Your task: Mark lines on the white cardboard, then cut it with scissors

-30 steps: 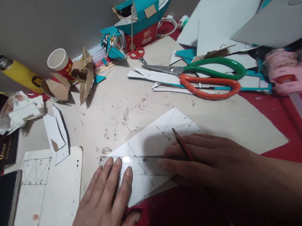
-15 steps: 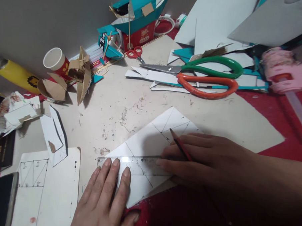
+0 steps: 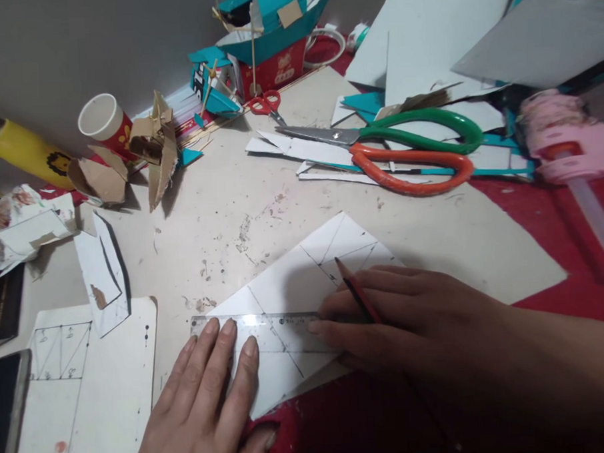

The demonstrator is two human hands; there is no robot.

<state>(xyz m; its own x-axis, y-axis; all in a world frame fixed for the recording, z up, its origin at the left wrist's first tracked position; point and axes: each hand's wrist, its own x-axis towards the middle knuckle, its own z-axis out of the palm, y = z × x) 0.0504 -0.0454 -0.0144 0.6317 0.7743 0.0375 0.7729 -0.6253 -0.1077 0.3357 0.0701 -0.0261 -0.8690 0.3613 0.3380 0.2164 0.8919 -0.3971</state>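
A clear ruler (image 3: 274, 329) lies across a white sheet with pencil lines (image 3: 264, 281) on it. My left hand (image 3: 204, 398) rests flat over the ruler's left end, fingers stretched out and slightly apart. At the other end, the fingertips of my right hand (image 3: 410, 315) touch the ruler. A red and black pencil (image 3: 357, 287) is held in that hand, its sharpened tip pointing up and away from me, off the ruler's edge. My right hand hides the ruler's right end and part of the sheet.
Large scissors with green and orange handles (image 3: 414, 175) lie on white scraps behind the sheet. Small red scissors (image 3: 265, 104), a paper cup (image 3: 100, 122), a yellow bottle (image 3: 23, 148) and cardboard pieces (image 3: 158, 146) stand farther back. A marked card (image 3: 113, 375) and a phone (image 3: 7, 406) are at left.
The whole view has shifted slightly, so most things appear a little farther left. Both hands, the ruler and the pencil keep their places on the sheet.
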